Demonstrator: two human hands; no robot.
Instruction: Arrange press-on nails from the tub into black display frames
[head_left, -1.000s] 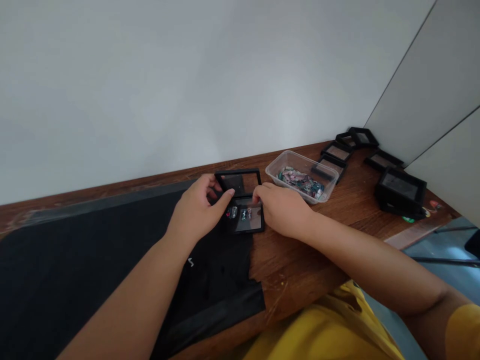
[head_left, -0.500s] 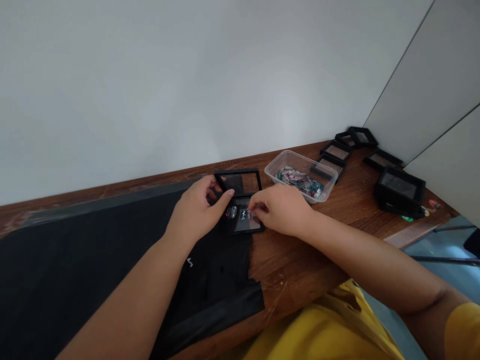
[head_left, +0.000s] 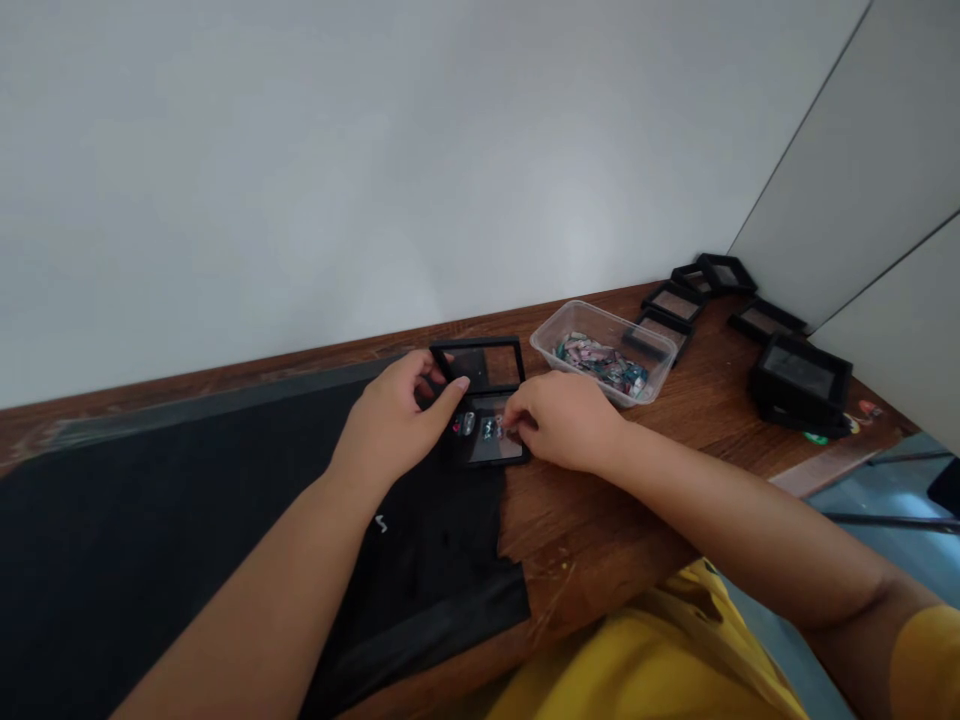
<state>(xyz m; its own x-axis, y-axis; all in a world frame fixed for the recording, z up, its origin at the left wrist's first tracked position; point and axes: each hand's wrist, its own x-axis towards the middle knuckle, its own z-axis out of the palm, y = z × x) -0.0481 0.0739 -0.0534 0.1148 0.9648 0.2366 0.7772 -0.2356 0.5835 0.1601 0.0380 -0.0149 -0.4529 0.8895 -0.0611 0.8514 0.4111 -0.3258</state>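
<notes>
A black hinged display frame (head_left: 495,452) with clear film panes lies open at the edge of the black mat, its lid (head_left: 501,366) raised toward the wall. My left hand (head_left: 390,415) grips the left side of this frame, thumb in front and fingers behind the lid. On the lower pane sit small shiny pieces (head_left: 490,429), pinkish and silvery blue. Further left on it is a dark and silver item (head_left: 463,424) with a red spot. My right hand (head_left: 566,420) has its fingertips pinched together at the pane's right side, beside the shiny pieces; whatever they hold is hidden.
A clear plastic tub (head_left: 546,345) of shiny coloured pieces (head_left: 600,360) stands behind my right hand. Several black frames (head_left: 673,300) lie toward the corner, with others stacked (head_left: 802,375) at the right. A black mat (head_left: 187,520) covers the table's left side.
My right hand's fingertips have shifted slightly to the right over the lower pane. My left hand and the frame have stayed in place.
</notes>
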